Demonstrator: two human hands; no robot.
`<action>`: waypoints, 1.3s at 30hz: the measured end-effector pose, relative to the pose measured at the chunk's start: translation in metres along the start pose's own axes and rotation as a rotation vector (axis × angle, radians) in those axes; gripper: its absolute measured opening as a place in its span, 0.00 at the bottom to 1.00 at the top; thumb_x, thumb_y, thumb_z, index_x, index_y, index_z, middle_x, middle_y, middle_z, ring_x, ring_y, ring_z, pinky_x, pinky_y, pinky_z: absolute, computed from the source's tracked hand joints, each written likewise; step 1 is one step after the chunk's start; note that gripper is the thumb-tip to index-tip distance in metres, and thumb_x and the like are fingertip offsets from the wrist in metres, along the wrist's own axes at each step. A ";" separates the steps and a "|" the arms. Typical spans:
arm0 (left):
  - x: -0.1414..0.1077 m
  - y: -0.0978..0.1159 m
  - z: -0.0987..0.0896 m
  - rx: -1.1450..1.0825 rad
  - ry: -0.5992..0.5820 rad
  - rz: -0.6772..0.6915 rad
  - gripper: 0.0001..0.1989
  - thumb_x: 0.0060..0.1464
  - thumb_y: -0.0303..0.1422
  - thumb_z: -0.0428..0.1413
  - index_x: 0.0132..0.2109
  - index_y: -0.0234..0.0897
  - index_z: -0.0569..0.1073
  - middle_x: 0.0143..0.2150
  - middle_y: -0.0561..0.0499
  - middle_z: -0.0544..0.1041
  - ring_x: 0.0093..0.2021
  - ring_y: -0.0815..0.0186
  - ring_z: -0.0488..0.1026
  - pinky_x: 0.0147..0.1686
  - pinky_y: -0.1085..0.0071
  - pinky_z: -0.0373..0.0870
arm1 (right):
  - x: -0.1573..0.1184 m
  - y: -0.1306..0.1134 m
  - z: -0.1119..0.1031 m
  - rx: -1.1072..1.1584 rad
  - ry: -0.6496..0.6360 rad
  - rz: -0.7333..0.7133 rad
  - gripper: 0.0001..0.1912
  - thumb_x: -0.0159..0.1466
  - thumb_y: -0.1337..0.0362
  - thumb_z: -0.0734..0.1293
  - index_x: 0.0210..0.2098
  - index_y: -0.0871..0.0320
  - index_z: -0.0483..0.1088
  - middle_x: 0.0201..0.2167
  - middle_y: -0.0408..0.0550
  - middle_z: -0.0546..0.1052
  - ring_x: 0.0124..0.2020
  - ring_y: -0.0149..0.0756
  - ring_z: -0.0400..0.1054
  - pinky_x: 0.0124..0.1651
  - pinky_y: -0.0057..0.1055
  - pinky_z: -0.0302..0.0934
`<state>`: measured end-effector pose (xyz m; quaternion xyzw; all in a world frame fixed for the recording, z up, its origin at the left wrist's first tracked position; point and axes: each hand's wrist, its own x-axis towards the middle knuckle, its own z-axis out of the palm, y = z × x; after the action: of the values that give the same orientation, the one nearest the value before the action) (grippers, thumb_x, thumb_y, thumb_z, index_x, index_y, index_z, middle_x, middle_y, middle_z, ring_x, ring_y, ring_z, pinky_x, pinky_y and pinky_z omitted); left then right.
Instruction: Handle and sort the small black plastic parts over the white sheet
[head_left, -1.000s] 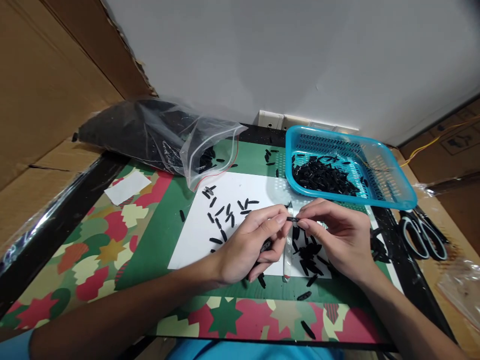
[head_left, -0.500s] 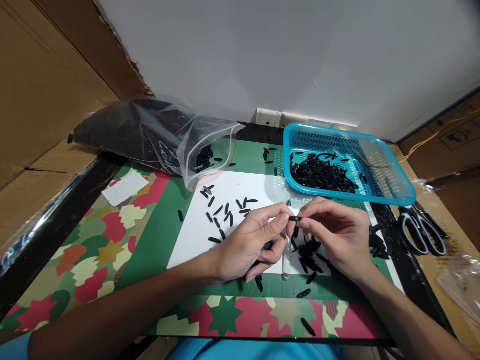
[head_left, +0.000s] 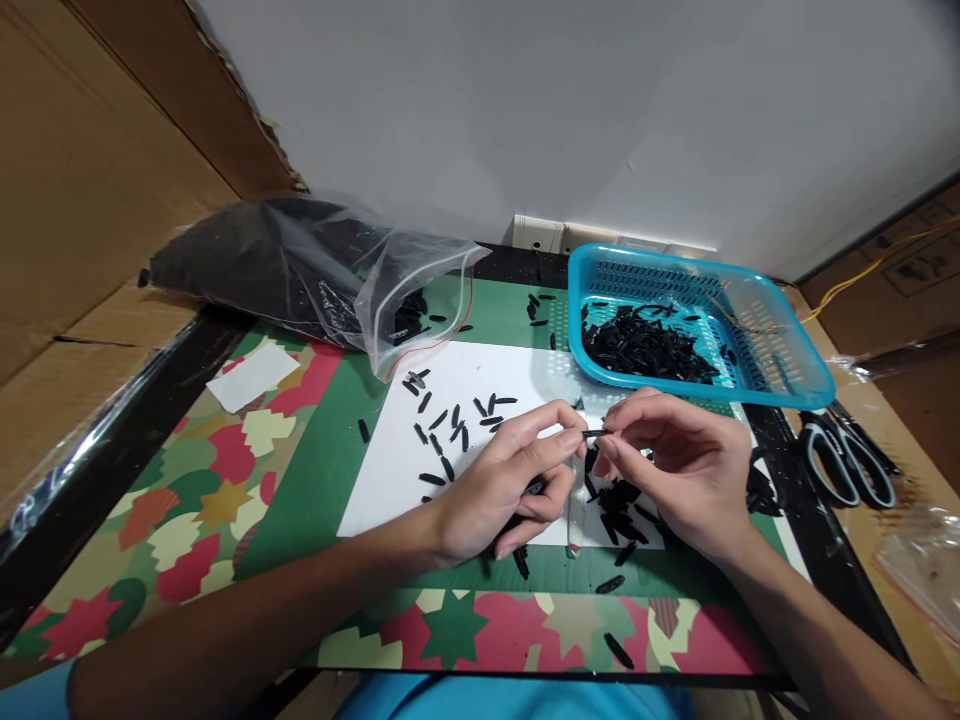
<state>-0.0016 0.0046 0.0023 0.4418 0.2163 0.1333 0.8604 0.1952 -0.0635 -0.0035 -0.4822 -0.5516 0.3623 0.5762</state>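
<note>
My left hand [head_left: 517, 470] and my right hand [head_left: 675, 460] meet over the white sheet [head_left: 375, 490]. Between their thumbs and forefingers they pinch a small, slim black piece [head_left: 595, 433], one end in each hand. More black shows in the curled fingers of my left hand, mostly hidden. Loose black pieces [head_left: 457, 425] of the same long, narrow shape lie scattered on the sheet left of my hands. Under and beside my right hand is a darker heap of black pieces [head_left: 619, 510]. A white pen-like stick [head_left: 575, 520] lies between my hands.
A blue plastic basket [head_left: 701, 397] holding many black pieces stands at the back right. Scissors [head_left: 832, 465] lie beside it. At the back left rests a clear zip bag [head_left: 300, 270] full of black pieces. A small white paper [head_left: 253, 378] lies on the patterned mat [head_left: 300, 470].
The pinched black piece has turned and now looks thinner. My right hand has shifted slightly to the right; the view has moved a little.
</note>
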 end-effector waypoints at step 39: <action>0.003 -0.003 -0.004 0.154 0.082 -0.063 0.27 0.73 0.56 0.34 0.58 0.43 0.65 0.20 0.64 0.59 0.11 0.73 0.52 0.11 0.83 0.49 | 0.009 -0.012 -0.020 -0.673 0.008 -0.428 0.14 0.68 0.74 0.72 0.49 0.50 0.80 0.49 0.53 0.81 0.50 0.47 0.77 0.52 0.47 0.72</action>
<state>-0.0008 0.0072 -0.0035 0.4939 0.2747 0.1072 0.8180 0.2144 -0.0612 0.0124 -0.5195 -0.7253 0.0310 0.4507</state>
